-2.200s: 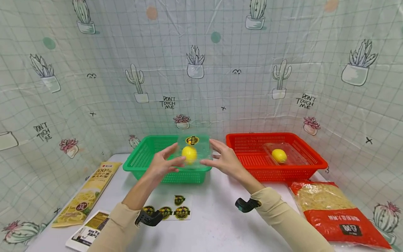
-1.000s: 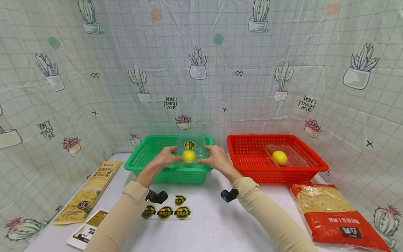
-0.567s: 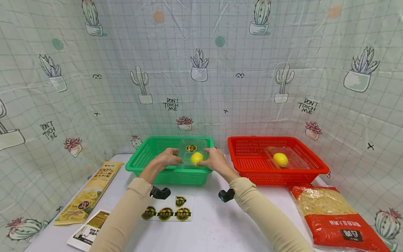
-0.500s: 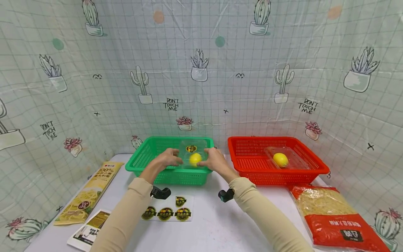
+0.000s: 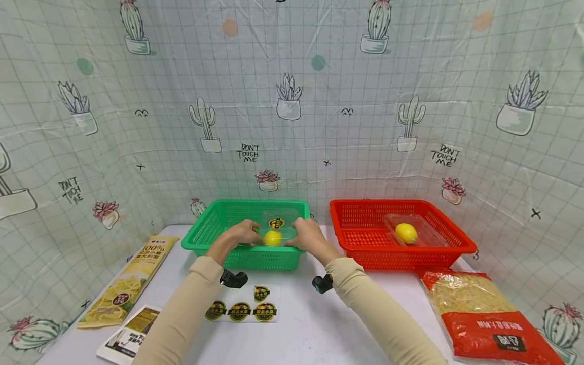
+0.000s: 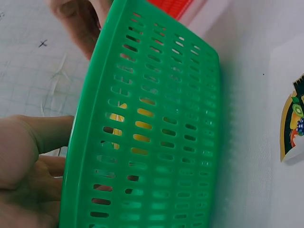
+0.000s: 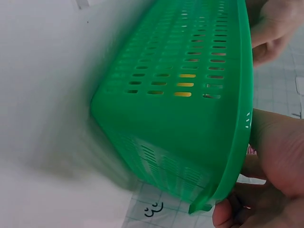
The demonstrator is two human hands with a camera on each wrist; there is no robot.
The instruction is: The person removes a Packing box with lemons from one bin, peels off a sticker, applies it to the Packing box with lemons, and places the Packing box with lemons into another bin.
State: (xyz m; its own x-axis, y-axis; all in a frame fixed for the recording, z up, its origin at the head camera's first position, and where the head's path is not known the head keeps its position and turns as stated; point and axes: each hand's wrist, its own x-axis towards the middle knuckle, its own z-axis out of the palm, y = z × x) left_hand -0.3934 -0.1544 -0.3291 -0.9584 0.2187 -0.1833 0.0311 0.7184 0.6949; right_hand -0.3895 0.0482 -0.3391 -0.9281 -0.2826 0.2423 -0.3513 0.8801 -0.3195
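A clear plastic box point(image 5: 284, 219) with a black-and-gold label and a lemon point(image 5: 272, 238) inside sits low in the right part of the green basket point(image 5: 205, 230). My left hand point(image 5: 243, 234) holds the box at its left side, its fingers reaching over the basket's front rim. At the opposite side, my right hand point(image 5: 310, 237) grips the box near the basket's right end. Both wrist views show the basket wall covering most of the box; yellow peeks through the slots. The fingertips are partly hidden.
A red basket point(image 5: 365, 249) on the right holds another clear box with a lemon point(image 5: 406, 233). Pasta bags lie at left point(image 5: 132, 279) and right point(image 5: 493, 314). A label sheet point(image 5: 269, 299) and a white printed card point(image 5: 125, 337) lie on the table in front.
Both hands have lowered the box from above the green basket's front down into it. The lemon inside has rolled left over the last half second.
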